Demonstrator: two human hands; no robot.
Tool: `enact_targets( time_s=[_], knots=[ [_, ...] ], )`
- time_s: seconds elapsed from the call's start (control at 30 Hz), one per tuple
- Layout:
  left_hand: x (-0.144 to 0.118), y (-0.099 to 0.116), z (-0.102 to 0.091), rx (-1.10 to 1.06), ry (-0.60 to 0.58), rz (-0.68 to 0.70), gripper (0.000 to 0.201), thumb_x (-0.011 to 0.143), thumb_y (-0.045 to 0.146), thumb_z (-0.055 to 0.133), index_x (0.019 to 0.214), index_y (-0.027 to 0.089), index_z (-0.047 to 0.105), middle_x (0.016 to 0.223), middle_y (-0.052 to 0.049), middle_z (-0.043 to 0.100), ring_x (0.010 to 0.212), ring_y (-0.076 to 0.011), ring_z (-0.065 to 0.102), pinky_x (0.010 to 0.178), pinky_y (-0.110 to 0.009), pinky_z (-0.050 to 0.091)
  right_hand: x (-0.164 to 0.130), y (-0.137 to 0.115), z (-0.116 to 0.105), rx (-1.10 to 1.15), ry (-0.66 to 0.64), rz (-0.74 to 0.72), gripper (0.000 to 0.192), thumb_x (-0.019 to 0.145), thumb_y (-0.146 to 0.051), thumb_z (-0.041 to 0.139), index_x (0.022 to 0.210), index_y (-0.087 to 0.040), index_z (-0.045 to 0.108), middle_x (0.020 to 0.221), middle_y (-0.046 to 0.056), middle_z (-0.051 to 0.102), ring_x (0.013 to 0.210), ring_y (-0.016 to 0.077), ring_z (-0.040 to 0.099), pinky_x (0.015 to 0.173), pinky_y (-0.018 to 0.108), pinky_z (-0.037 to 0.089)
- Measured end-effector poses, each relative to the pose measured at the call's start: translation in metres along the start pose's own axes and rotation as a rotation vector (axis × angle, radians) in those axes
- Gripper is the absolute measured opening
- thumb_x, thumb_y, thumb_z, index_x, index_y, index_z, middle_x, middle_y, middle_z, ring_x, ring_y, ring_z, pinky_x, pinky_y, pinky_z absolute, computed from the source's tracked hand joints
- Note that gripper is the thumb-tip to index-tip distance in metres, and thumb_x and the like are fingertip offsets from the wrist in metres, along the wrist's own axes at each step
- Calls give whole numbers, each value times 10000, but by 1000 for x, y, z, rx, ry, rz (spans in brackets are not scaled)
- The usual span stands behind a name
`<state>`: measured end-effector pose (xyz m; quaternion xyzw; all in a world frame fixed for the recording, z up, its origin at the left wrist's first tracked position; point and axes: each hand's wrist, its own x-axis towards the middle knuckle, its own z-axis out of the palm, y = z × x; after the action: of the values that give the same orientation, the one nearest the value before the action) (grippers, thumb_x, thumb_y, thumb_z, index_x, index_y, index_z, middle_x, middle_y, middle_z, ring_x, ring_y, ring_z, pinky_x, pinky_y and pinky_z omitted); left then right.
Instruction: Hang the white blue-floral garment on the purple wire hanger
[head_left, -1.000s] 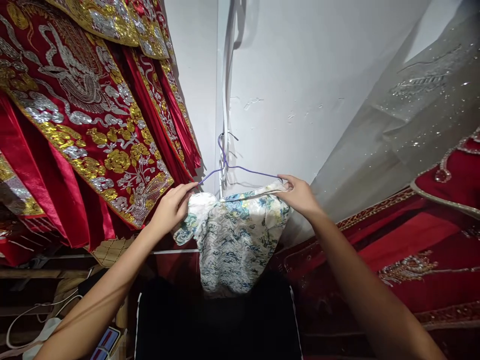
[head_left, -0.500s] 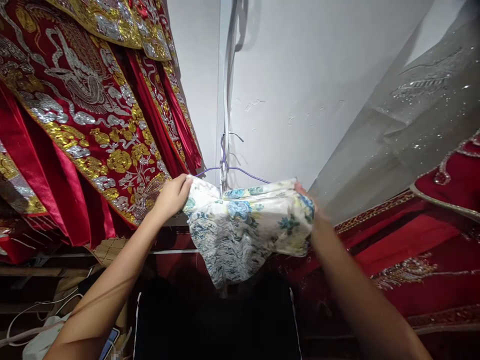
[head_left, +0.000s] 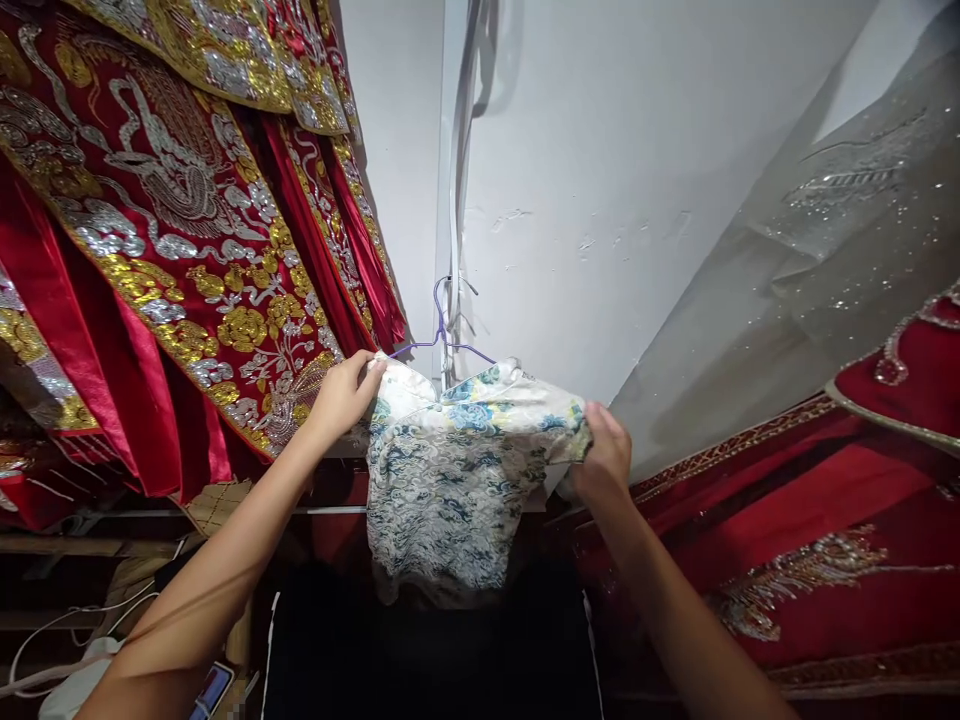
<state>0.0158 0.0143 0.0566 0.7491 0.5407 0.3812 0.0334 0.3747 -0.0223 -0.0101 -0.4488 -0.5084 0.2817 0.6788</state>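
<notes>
A white top with a blue floral print hangs in front of me on a purple hanger, whose hook rests at a white upright on the wall. My left hand pinches the top's left shoulder, thumb and fingers closed on the cloth near the hanger's arm. On the other side, my right hand is closed on the edge of the right sleeve and holds it stretched outward. The hanger's ends are hidden inside the fabric.
Red garments with gold and silver embroidery hang at the left. On the right are a sparkling grey sheer cloth and red beaded fabric. A phone and white cables lie at the lower left.
My right hand has moved inward and down from the right shoulder to the sleeve edge. The top has fallen straighter and spread lower; my left hand has stayed nearly in place.
</notes>
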Motion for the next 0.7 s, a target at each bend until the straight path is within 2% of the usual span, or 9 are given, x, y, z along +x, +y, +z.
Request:
enact_targets(
  time_s=[0.1,0.2,0.3,0.37,0.47,0.5,0.53,0.6,0.7],
  knots=[
    [9,8,-1,-18,19,-16,411,968,522,431,1088,188,640,866,-41,721,757,-211,641,685,-276,434,11,-29,8,72,117,5,351,880,-560,613,883,-209,603,794,32,652,698,195,642,616,298,513],
    [17,17,-4,-14,29,5,419,952,542,457,1049,186,655,889,-51,723,780,-216,642,706,-287,450,14,-61,27,98,83,-26,378,906,-570,564,938,-199,626,847,69,667,757,219,662,652,324,537],
    [20,18,-4,-44,45,55,393,941,515,493,1019,173,670,1003,-85,724,892,-236,650,801,-318,475,-12,-87,44,26,11,-44,354,917,-544,569,912,-205,671,796,61,654,725,211,651,628,314,540],
    [17,14,0,-146,9,37,405,949,513,481,974,163,682,980,-91,726,893,-235,655,825,-333,488,-39,-99,48,-60,-207,-108,332,939,-514,556,892,-222,707,789,52,664,715,205,645,628,312,544],
    [7,8,6,-408,-111,-13,471,969,543,436,924,153,695,937,-91,729,864,-221,664,830,-341,512,-68,-108,43,-76,-836,-261,335,961,-500,531,1028,-250,744,939,64,721,860,227,679,781,351,570],
    [2,9,7,-497,-149,-5,478,973,546,433,923,152,699,977,-99,729,904,-222,667,863,-347,515,-72,-107,40,-99,-987,-285,336,965,-491,528,1099,-262,734,1020,67,727,944,236,681,855,369,562],
    [-2,12,7,-572,-182,16,476,974,544,440,922,152,704,1030,-108,724,964,-227,665,909,-358,511,-73,-103,38,-159,-1064,-293,337,972,-474,525,1175,-277,708,1109,67,718,1035,244,668,925,388,544],
    [-11,24,6,-677,-234,80,455,977,527,459,911,159,718,1115,-120,705,1076,-241,644,1000,-386,485,-70,-85,36,-364,-990,-303,389,970,-430,542,1336,-314,602,1269,67,664,1186,262,610,1017,438,502],
    [-24,56,5,-784,-310,213,418,992,472,468,896,180,752,1137,-118,693,1158,-252,616,1086,-424,435,-64,-46,44,-629,-739,-398,810,877,-419,664,1567,-277,265,1516,131,448,1401,332,419,1123,545,408]
  ],
)
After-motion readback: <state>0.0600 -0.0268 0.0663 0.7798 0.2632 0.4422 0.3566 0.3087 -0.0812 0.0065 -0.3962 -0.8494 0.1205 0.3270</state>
